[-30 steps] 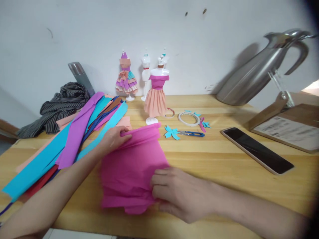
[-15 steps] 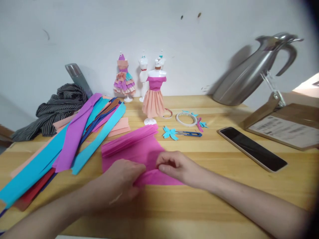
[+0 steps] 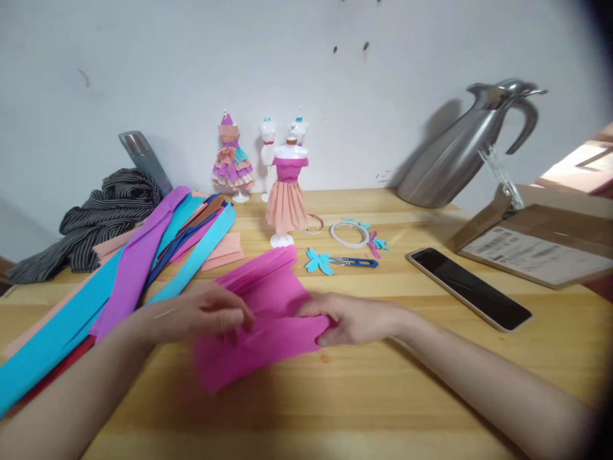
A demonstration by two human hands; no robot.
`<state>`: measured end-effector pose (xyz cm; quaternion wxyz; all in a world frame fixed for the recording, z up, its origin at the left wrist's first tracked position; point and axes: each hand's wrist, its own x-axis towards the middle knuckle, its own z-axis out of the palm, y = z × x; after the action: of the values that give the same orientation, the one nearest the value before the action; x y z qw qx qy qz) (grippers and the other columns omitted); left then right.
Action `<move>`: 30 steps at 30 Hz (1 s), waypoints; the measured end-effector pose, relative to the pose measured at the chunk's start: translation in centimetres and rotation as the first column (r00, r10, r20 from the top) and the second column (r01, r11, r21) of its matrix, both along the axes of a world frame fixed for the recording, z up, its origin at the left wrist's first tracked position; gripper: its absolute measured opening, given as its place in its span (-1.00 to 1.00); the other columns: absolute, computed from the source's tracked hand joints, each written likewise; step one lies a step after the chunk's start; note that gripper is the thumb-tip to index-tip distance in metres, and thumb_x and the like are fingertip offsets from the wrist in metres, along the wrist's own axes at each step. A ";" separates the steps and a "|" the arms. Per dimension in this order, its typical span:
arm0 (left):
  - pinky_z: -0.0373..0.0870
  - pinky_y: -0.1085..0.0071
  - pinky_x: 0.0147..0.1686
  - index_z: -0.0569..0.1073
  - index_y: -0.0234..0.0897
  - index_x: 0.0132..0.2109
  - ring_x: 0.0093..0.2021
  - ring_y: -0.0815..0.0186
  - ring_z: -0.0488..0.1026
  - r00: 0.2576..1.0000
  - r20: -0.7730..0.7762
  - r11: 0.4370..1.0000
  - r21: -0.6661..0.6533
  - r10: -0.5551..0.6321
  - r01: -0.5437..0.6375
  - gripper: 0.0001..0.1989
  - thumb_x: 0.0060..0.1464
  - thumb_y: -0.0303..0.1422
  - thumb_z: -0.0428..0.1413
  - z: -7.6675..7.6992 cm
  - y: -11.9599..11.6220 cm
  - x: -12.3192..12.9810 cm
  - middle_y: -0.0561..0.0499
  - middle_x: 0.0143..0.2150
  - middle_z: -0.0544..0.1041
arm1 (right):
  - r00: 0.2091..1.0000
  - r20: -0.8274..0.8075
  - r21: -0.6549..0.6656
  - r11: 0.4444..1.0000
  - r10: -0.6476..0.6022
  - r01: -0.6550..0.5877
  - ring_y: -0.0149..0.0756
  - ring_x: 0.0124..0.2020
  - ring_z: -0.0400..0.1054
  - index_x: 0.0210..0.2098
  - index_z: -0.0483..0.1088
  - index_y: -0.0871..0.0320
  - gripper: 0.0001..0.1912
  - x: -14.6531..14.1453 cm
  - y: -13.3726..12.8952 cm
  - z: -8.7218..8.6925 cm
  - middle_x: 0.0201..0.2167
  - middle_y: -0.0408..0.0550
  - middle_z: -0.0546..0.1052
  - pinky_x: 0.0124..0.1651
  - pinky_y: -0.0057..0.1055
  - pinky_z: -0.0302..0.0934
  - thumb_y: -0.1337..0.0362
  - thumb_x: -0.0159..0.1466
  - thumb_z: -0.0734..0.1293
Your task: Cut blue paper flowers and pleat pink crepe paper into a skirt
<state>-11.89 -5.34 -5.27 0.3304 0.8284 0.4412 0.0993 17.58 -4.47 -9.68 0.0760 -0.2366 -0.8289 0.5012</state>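
Note:
A sheet of bright pink crepe paper (image 3: pixel 272 338) lies in front of me, its far side pleated and its near edge lifted and blurred. My right hand (image 3: pixel 338 319) pinches the paper's right edge between thumb and fingers. Over its left part hovers my left hand (image 3: pixel 211 313), fingers loosely curved and slightly apart, with nothing visible in them. Just beyond the paper stands a small dress form (image 3: pixel 288 185) in a pink off-shoulder top and a pleated peach skirt. Thread snips (image 3: pixel 357 262) with a blue handle lie beside a turquoise paper flower (image 3: pixel 319 261).
Crepe paper strips (image 3: pixel 129 275) in several colours lie at left, near a striped cloth (image 3: pixel 110 204) and a bottle (image 3: pixel 143 160). More dress forms (image 3: pixel 233 160) stand by the wall. A tape roll (image 3: pixel 349 235), phone (image 3: pixel 469 287), cardboard box (image 3: pixel 541 243) and steel jug (image 3: pixel 454 153) are to the right.
My left hand has come off the near edge of the paper and moved up and left. My right hand has taken hold of the right edge; the near flap has swung left and toward me.

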 end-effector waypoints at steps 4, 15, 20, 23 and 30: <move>0.37 0.35 -0.25 0.53 -0.25 -0.04 -0.22 0.19 0.48 0.977 -0.041 0.945 0.267 0.209 -0.190 -0.63 0.16 -0.14 0.02 -1.6 2.7 0.2 -0.09 -0.14 0.59 | 0.999 0.018 0.038 0.998 0.039 -0.040 -0.31 -0.19 0.43 -0.04 0.50 0.29 -0.62 -1.0 -0.5 0.0 -0.17 0.01 0.57 -0.18 -0.47 0.27 0.53 0.13 0.33; 0.24 0.32 -0.25 0.38 -0.25 -0.39 -0.26 0.20 0.39 0.931 -0.339 0.910 0.415 0.135 0.019 -0.93 0.06 -0.40 0.05 -4.9 4.7 2.1 -0.02 -0.32 0.49 | 0.994 0.000 0.289 0.952 -0.109 0.104 -0.33 -0.30 0.44 -0.16 0.54 0.25 -0.52 -1.9 -2.2 -1.2 -0.26 -0.02 0.60 -0.27 -0.49 0.27 0.61 -0.03 0.23; 0.27 0.25 -0.18 0.45 -0.31 -0.33 -0.21 0.14 0.39 0.873 -0.457 0.846 0.523 0.169 0.110 -0.82 0.10 -0.52 -0.05 -4.4 6.4 3.9 -0.14 -0.27 0.50 | 0.987 -0.025 0.357 0.921 -0.158 0.156 -0.29 -0.27 0.45 -0.16 0.51 0.23 -0.54 -2.1 -2.5 -1.7 -0.27 -0.02 0.59 -0.22 -0.44 0.30 0.59 -0.01 0.21; 0.28 0.23 -0.16 0.49 -0.34 -0.28 -0.21 0.13 0.39 0.852 -0.491 0.828 0.545 0.183 0.136 -0.78 0.11 -0.55 -0.06 -4.3 7.5 5.1 -0.16 -0.26 0.51 | 0.981 -0.042 0.462 0.866 -0.191 0.189 -0.23 -0.20 0.45 -0.06 0.46 0.24 -0.53 -2.1 -2.5 -2.1 -0.21 0.05 0.57 -0.17 -0.38 0.32 0.58 0.07 0.20; 0.27 0.22 -0.11 0.49 -0.36 -0.11 -0.12 0.09 0.38 0.871 -0.443 0.807 0.582 0.212 0.099 -0.76 0.19 -0.46 -0.04 -4.8 8.8 5.6 -0.19 -0.18 0.50 | 0.988 -0.008 0.610 0.782 -0.155 0.128 -0.14 -0.14 0.46 0.08 0.41 0.29 -0.56 -1.8 -2.1 -2.2 -0.10 0.16 0.56 -0.10 -0.28 0.33 0.49 0.22 0.20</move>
<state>-6.27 3.44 -10.12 -0.0674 0.8727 0.4826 0.0289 15.76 -6.60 -11.85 0.1676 -0.2717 -0.9272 0.1958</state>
